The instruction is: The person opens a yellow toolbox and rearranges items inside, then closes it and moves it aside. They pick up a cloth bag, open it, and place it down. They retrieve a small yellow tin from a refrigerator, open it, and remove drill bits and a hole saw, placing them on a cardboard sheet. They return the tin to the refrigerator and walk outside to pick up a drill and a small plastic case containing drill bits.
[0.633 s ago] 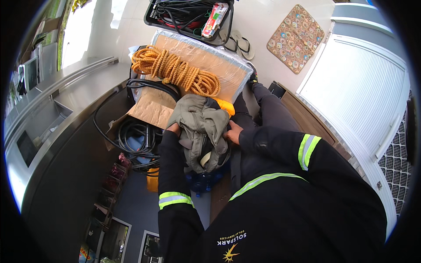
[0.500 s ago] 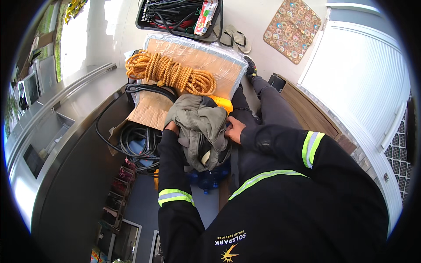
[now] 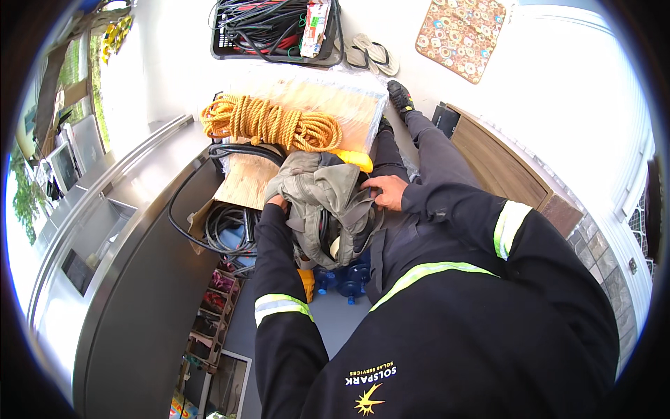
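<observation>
A: We start with the grey-green bag [image 3: 324,202]. It sits in the middle of the view, in front of our chest, and it looks crumpled and soft, with dark straps hanging from its lower part.

B: And the grip? Our left hand [image 3: 278,202] is at nine o'clock of the bag, mostly hidden behind the cloth; the fingers seem closed on its edge. Our right hand [image 3: 386,190] is at three o'clock, fingers pressed flat on the fabric, more holding than pinching.

A: What changed since half a second ago? Little, we think. The bag is between the two hands as before, only the view moved a bit lower, so the black crate [image 3: 276,31] at twelve o'clock now reaches the top edge. So the hands keep on handling the bag and have not let it go.

B: Around it, then. Just behind the bag, at eleven o'clock, lies the coil of yellow rope [image 3: 269,122] on a flat wrapped package [image 3: 352,105]. A yellow handle [image 3: 352,159] shows at one o'clock, touching the bag's upper edge.

A: At nine o'clock, black cables [image 3: 227,227] are coiled in a cardboard box [image 3: 244,183]. Under the bag, at six o'clock, we see blue plastic pieces [image 3: 345,278] on the floor.

B: Farther away, at one o'clock, sandals [image 3: 373,54] and a patterned mat [image 3: 460,31].
</observation>
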Demonstrator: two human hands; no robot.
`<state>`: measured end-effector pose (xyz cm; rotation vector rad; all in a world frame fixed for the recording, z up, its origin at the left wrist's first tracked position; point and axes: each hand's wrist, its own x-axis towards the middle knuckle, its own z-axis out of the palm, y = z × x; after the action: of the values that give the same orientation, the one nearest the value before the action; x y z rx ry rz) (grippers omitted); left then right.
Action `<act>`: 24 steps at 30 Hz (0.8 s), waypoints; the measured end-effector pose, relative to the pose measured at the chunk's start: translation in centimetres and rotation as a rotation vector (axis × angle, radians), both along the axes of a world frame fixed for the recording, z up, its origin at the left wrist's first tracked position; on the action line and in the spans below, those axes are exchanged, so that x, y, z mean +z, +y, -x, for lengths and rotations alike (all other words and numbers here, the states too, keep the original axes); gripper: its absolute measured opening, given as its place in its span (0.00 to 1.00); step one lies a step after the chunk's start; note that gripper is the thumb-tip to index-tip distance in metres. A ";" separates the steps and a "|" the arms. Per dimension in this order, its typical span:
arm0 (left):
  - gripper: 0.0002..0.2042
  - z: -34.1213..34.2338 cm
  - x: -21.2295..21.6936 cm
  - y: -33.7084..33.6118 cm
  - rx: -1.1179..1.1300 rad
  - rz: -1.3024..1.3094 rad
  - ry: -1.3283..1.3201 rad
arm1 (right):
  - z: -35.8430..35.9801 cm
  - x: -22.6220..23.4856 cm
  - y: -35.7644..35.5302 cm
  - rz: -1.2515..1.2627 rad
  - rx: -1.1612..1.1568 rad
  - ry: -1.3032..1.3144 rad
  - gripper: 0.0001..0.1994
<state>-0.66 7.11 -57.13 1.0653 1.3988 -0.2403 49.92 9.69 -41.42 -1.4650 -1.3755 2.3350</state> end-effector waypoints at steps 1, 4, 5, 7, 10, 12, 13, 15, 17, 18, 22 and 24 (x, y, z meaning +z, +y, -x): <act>0.22 -0.4 0.3 0.0 -0.008 -0.001 0.007 | -0.2 -0.1 0.2 0.044 0.013 -0.047 0.25; 0.21 -1.6 0.9 -0.2 -0.024 -0.004 0.029 | -0.7 -0.5 0.8 0.185 -0.010 -0.061 0.21; 0.21 -2.1 1.1 -0.3 -0.027 -0.007 0.037 | -0.8 -0.5 0.9 0.164 -0.003 -0.052 0.20; 0.20 -3.2 1.7 -0.4 -0.038 -0.010 0.055 | -0.8 -0.6 1.4 0.176 0.007 -0.077 0.19; 0.19 -5.2 3.2 -0.4 -0.210 -0.114 0.130 | -0.9 -0.1 2.2 0.158 0.044 -0.096 0.18; 0.18 -6.7 4.5 0.0 -0.232 -0.135 0.158 | -1.2 0.4 2.7 0.158 0.073 -0.110 0.17; 0.17 -7.5 5.2 0.3 -0.204 -0.059 0.180 | -1.4 0.7 2.9 0.170 0.075 -0.112 0.17; 0.17 -9.0 7.0 1.2 -0.212 0.030 0.212 | -1.9 1.2 3.3 0.186 0.078 -0.130 0.17; 0.16 -10.4 9.1 2.2 -0.276 0.052 0.250 | -2.7 1.3 3.6 0.159 0.104 -0.159 0.16; 0.16 -11.1 10.2 2.8 -0.305 0.058 0.262 | -3.2 1.3 3.8 0.180 0.101 -0.189 0.16; 0.14 -13.7 15.3 4.7 -0.435 0.095 0.310 | -6.1 0.3 4.5 0.066 0.107 -0.290 0.16; 0.14 -14.8 17.9 5.4 -0.487 0.102 0.326 | -8.1 -0.5 4.9 0.087 0.068 -0.361 0.15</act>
<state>14.16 12.48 -39.25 1.3113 1.3731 -0.8633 58.01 14.56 -41.88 -1.9732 -1.4301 2.2757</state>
